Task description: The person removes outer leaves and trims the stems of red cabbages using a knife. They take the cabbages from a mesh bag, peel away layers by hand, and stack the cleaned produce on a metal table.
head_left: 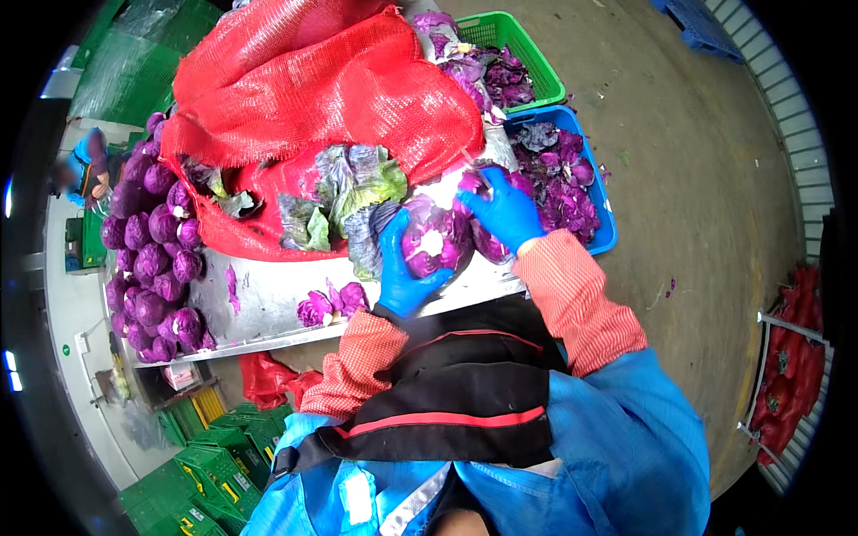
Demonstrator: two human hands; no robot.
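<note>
My gloved left hand cups a purple cabbage at the table's near middle. My gloved right hand is bent over another purple cabbage beside it; what its curled fingers grip is unclear. Loose green-grey leaves lie left of my hands on a red mesh sack. A small pile of purple trimmings rests near the front edge of the metal table.
Many cabbages are heaped at left. Blue and green baskets hold purple leaves. A co-worker stands beyond at left. Green crates sit below. A rack of red sacks and blue pallet are at right.
</note>
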